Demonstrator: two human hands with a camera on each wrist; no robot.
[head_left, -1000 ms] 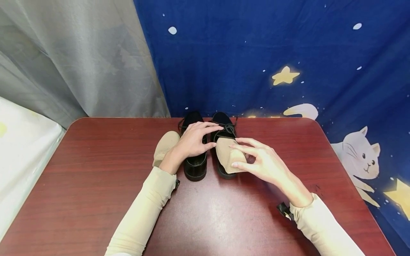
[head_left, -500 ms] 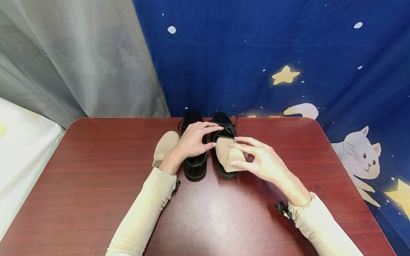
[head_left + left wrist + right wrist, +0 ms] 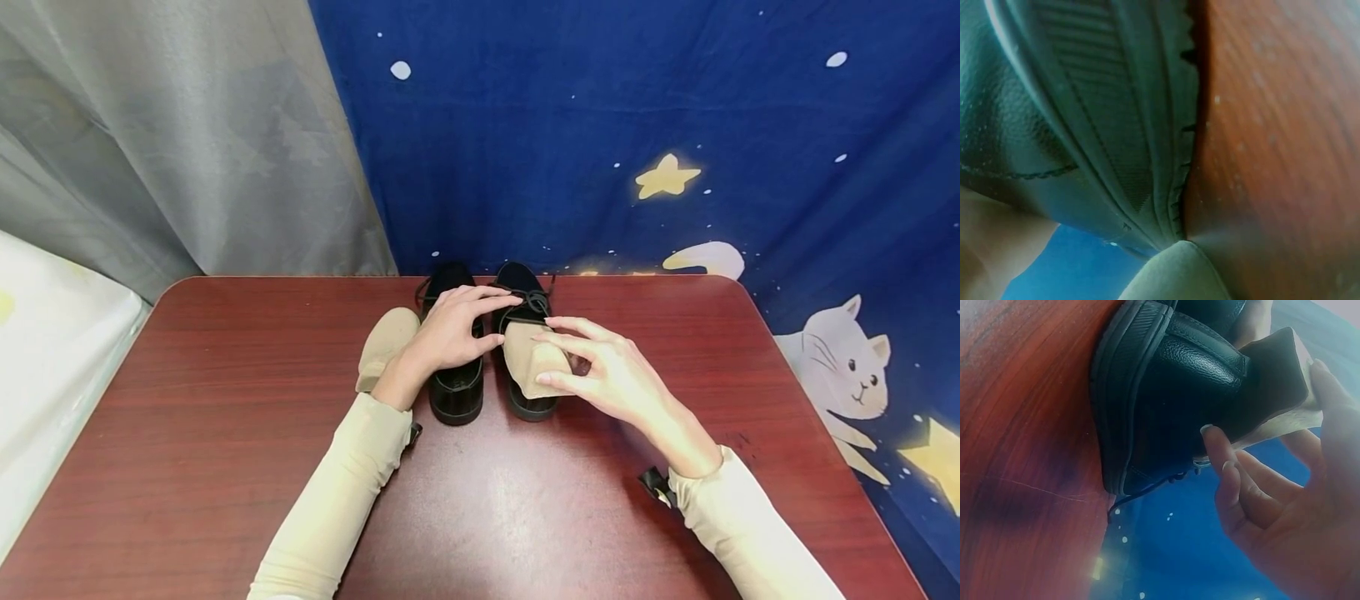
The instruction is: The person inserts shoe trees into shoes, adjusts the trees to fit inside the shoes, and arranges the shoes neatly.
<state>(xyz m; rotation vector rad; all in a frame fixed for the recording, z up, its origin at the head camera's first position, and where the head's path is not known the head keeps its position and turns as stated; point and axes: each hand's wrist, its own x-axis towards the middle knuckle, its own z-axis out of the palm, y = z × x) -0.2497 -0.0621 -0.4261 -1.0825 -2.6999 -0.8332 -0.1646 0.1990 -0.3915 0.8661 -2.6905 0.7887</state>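
Two black lace-up shoes stand side by side at the table's far edge, the left shoe [image 3: 457, 392] and the right shoe [image 3: 525, 279]. A beige insole [image 3: 519, 350] with a thick heel block slants out of the right shoe, its front part hidden inside. My right hand [image 3: 618, 375] pinches its heel end; the insole's dark face [image 3: 1272, 378] shows in the right wrist view. My left hand [image 3: 453, 329] lies over the left shoe, fingers extended to the right shoe's laces, thumb by its side. Left of the shoes lies a second beige insole [image 3: 386, 346].
The reddish-brown wooden table [image 3: 495, 517] ends just behind the shoes. A blue curtain [image 3: 510, 142] with stars and a cat hangs behind it, beside a grey curtain [image 3: 247, 150]. A white cloth-covered surface [image 3: 60, 358] stands at the left.
My right hand has shifted slightly forward and left, and the pinched insole's heel end has moved a little with it. The left hand and both shoes look unchanged.
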